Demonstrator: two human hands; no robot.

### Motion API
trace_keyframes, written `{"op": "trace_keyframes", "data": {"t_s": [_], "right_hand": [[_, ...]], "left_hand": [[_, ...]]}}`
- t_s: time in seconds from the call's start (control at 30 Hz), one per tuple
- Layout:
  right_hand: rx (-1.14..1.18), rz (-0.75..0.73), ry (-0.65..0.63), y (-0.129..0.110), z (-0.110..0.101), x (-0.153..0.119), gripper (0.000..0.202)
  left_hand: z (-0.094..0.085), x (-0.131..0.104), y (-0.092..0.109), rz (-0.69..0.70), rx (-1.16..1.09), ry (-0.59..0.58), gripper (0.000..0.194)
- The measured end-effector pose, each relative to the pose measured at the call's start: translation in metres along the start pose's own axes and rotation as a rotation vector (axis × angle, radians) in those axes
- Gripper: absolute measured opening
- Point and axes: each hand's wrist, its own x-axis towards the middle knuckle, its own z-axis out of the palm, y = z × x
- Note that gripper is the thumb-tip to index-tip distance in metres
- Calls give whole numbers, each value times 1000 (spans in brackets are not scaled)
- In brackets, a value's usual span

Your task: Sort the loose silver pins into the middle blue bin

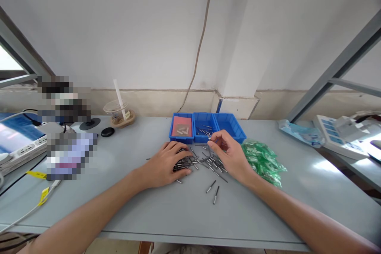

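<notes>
Small metal rivets (212, 162) lie in a loose pile at the middle of the grey table. My left hand (169, 162) rests over the pile's left part, fingers apart and curved around some rivets. Just behind the pile, my right hand (228, 151) pinches a small metal piece, probably a rivet, between thumb and index finger. Behind the hands stand three joined blue bins: the left bin (181, 140) holds a red card and small pale pieces, the middle bin (204, 118) several rivets, and the right bin (228, 124) shows a bare floor.
Green plastic packets (263, 160) lie right of my right hand. At the back left are a plastic cup (117, 111) with a straw and a black round object (107, 131). A power strip (26, 149) and cables lie far left, a blue-white packet (300, 133) at right.
</notes>
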Motion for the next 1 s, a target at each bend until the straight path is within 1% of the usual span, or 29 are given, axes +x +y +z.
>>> {"op": "trace_keyframes", "data": {"t_s": [0.27, 0.4, 0.6, 0.73, 0.9, 1.0], "right_hand": [[-43, -12, -34, -4, -2, -1, 17], [-76, -31, -48, -6, -4, -1, 20], [-85, -25, -51, -5, -3, -1, 22], [-97, -30, -51, -5, -4, -1, 24], [-68, -39, -63, -2, -4, -2, 28], [-32, 0, -76, 0, -4, -2, 29]], "left_hand": [[3, 0, 0, -33, 10, 1, 38], [5, 0, -1, -38, 9, 18, 37], [6, 0, -2, -59, 17, -13, 34], [6, 0, -3, -48, 5, 5, 33], [7, 1, -4, -42, 5, 13, 32], [6, 1, -4, -50, 3, -1, 31]]}}
